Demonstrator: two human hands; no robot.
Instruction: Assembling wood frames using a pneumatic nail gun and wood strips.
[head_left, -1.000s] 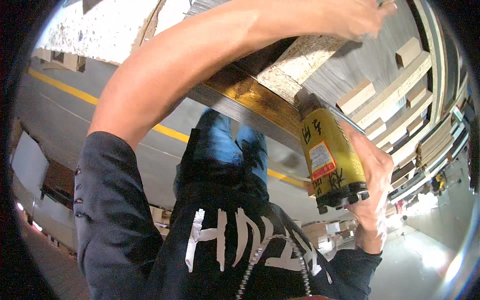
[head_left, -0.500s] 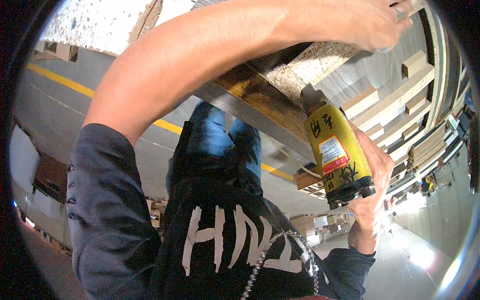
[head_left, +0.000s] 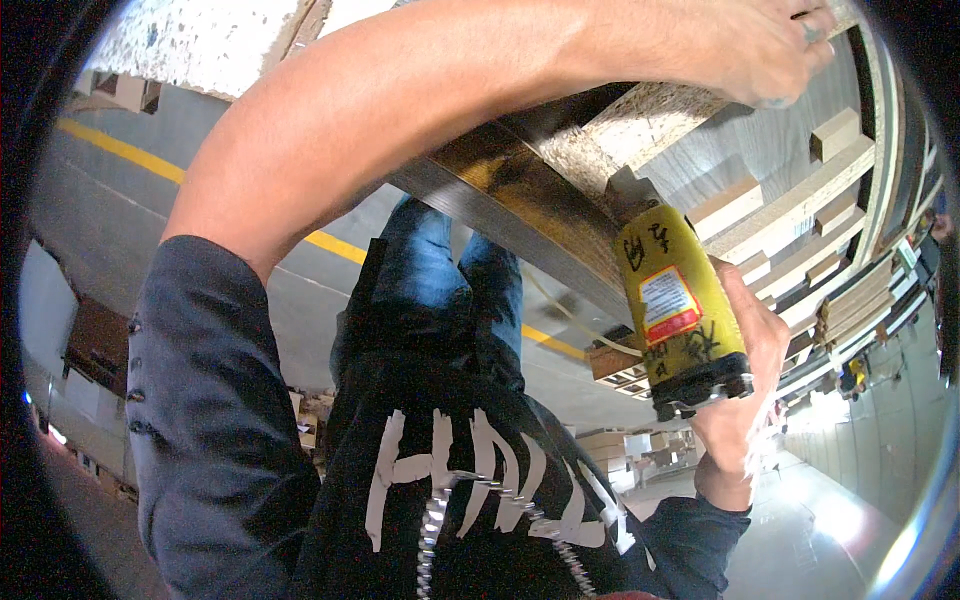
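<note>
My right hand point(head_left: 752, 325) is wrapped round a yellow pneumatic nail gun point(head_left: 695, 262), mostly behind its body. The gun tilts, its dark nose against the corner where a chipboard strip point(head_left: 648, 122) meets a dark wood-grain board point(head_left: 540, 200). My left arm reaches across the top of the view. At the upper right, my left hand point(head_left: 765, 50) bends its fingers over the strip, with a ring on one of them. The thumb is hidden, and the hand covers part of the strip.
Light wooden blocks and strips point(head_left: 790, 215) lie on a grey wood-grain panel point(head_left: 735, 150) at the right. A speckled board point(head_left: 200, 40) is at the upper left. Below runs a yellow floor line point(head_left: 125, 148). Stacked boards point(head_left: 855, 300) stand farther right.
The nail gun has tilted slightly in my right hand, its nose still at the corner. My left hand has shifted a little to the right. The hoodie cord has swung left.
</note>
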